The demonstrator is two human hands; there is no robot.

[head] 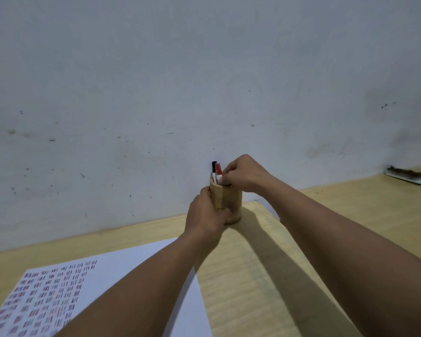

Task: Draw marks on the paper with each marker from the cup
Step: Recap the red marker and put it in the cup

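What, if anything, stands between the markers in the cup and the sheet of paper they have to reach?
Nothing visible on the desk. The cup stands at the wall, held by the left hand; the right hand is at the red-capped marker. Only the left forearm crosses above the paper.

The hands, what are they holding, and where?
The left hand wraps the side of the wooden cup. The right hand pinches a marker at the cup's mouth; the exact grip is hidden.
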